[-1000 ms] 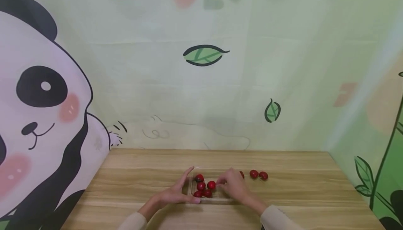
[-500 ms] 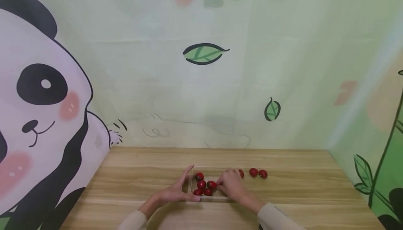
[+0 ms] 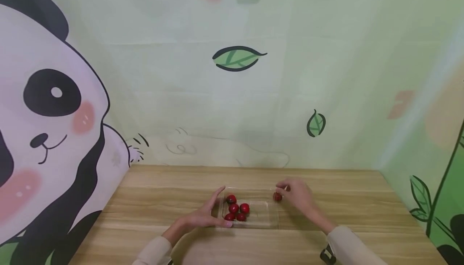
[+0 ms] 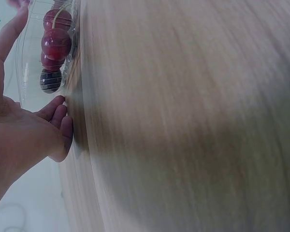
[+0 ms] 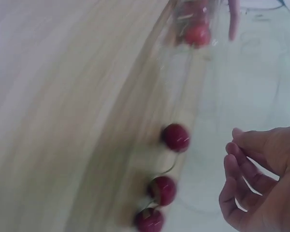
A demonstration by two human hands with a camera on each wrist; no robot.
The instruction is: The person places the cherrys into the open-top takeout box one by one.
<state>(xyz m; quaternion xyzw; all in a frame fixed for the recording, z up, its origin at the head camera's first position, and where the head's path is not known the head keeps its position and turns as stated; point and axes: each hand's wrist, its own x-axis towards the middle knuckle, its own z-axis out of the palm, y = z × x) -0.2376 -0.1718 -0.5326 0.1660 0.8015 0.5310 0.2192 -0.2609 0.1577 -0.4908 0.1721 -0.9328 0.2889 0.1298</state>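
Observation:
My left hand [image 3: 197,218] holds the left end of a clear plastic box [image 3: 272,225], its thumb along the near wall and a finger at the far corner. Several dark red cherries [image 3: 233,208] lie in the box's left half. Beyond the right end of the box, my right hand [image 3: 299,197] hovers over loose cherries, partly hiding them from the head camera. One cherry [image 3: 277,196] shows beside its fingertips. In the right wrist view, the right hand's fingers [image 5: 246,166] bend loosely with nothing between them. Three stemmed cherries [image 5: 176,137] lie in a row there, apart from the hand.
The wooden table [image 3: 174,180] runs back to a light green printed backdrop [image 3: 166,71] with a panda [image 3: 50,144] on the left. A dark wrist device [image 3: 328,254] sits under the right sleeve [image 3: 351,245].
My right hand has left the cherry at the middle of the box and moved right and away, over the loose cherries. That cherry stays in the box. The left hand keeps its place.

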